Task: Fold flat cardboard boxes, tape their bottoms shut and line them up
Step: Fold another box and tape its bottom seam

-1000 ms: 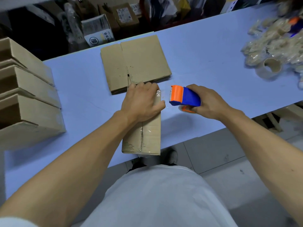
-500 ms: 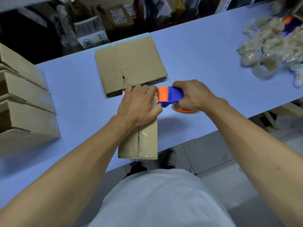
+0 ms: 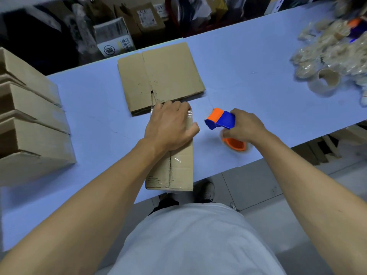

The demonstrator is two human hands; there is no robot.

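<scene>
- Pressing down with our left hand (image 3: 170, 126), we keep its fingers (image 3: 174, 108) laid flat over the far end of the box (image 3: 179, 165), thumb out past its right edge; the palm pins the tape there, which we judge is why the hand sits on top, not around the sides.
- Our right hand (image 3: 243, 127) has its fingers curled round the dispenser (image 3: 220, 120), gripping it just right of the box, apart from the cardboard, nose tilted toward the box and roll end low over the desk (image 3: 248, 62).
- The box stands bottom-up at the near edge of the desk, right in front of us; clear tape runs along its centre seam, so the sealing looks about done and the box will likely go to the row next.
- Its near end sits flush with the desk edge, with no spare room there; pulling it toward us risks tipping it off.
- Touching the box's far end lies the flat stack (image 3: 160, 76), so there is no room to push forward.
- To the left, a bare strip of desk separates the box from the row (image 3: 33, 120) of finished boxes at the left edge; that is the free path for lining up.
- Far right, well apart, lie a spare roll (image 3: 325, 80) and a heap of tape scraps (image 3: 329, 48); bare desk lies between them and the dispenser for setting it down.
</scene>
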